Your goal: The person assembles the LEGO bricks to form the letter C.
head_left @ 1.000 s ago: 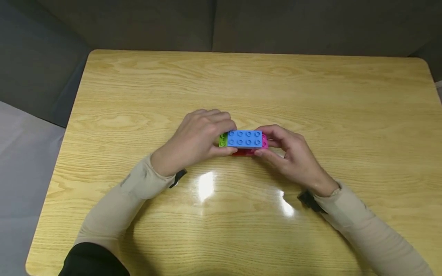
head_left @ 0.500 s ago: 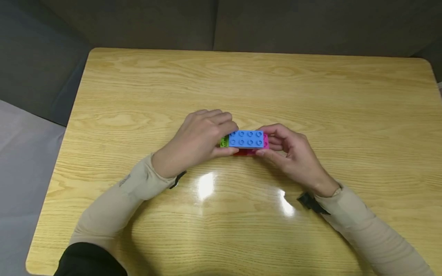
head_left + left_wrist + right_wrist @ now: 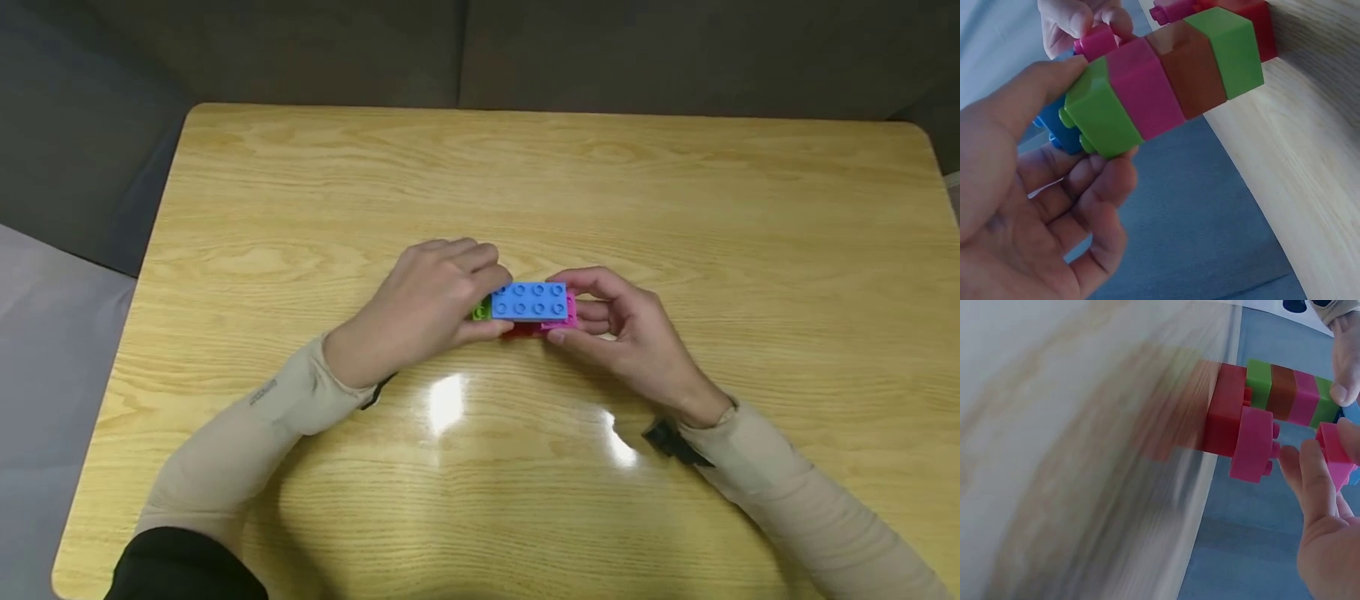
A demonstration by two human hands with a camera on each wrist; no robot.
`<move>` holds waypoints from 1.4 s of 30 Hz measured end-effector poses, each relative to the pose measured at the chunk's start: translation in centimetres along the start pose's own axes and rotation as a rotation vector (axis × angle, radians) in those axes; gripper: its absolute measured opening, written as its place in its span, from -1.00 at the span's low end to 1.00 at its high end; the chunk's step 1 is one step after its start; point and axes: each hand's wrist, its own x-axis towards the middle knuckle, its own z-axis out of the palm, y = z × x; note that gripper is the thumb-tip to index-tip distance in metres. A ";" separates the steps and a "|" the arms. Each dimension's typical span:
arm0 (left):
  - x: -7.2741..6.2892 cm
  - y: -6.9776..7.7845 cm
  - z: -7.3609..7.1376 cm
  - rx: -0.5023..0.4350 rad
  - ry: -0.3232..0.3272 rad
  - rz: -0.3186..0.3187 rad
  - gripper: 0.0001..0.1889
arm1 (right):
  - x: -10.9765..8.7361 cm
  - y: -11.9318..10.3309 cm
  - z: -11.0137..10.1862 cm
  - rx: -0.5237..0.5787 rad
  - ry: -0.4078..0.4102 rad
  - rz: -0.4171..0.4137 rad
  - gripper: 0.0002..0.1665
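A stack of toy building bricks stands on the table. Its base is a red brick [image 3: 1225,409], with a pink brick [image 3: 1251,445] on its right part. The left column rises through green, a brown brick [image 3: 1187,70], pink and a top green brick [image 3: 1102,111]. A blue eight-stud brick [image 3: 528,301] lies across the top, reaching right. My left hand [image 3: 416,304] pinches the column's top, thumb near, fingers on the far side, round the green and blue bricks. My right hand [image 3: 637,333] pinches another pink brick [image 3: 1334,453] under the blue brick's right end.
The wood-grain table [image 3: 337,183] spreads around the hands, with a dark grey partition [image 3: 637,58] behind its far edge. Black wrist devices sit at both cuffs, such as the right wrist camera [image 3: 675,442]. Bright reflections lie on the table's near part.
More of the pink brick shows at the blue brick's near right corner, and the right thumb sits slightly lower. The left hand keeps its hold; the whole head view has shifted a little.
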 end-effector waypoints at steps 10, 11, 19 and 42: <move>-0.2 -0.2 -0.2 -0.025 0.028 0.023 -0.58 | 0.1 0.1 -0.1 -0.050 0.000 -0.025 -0.48; -0.2 -0.2 -0.2 -0.024 0.030 0.023 -0.58 | 0.1 0.1 -0.1 -0.060 0.004 -0.028 -0.49; -0.1 -0.1 -0.3 0.008 0.022 0.029 -0.58 | 0.0 0.0 0.1 -0.145 0.019 -0.079 -0.47; -0.2 0.5 -0.8 0.088 0.025 0.062 -0.57 | -0.4 0.2 -0.1 -0.092 0.027 -0.137 -0.54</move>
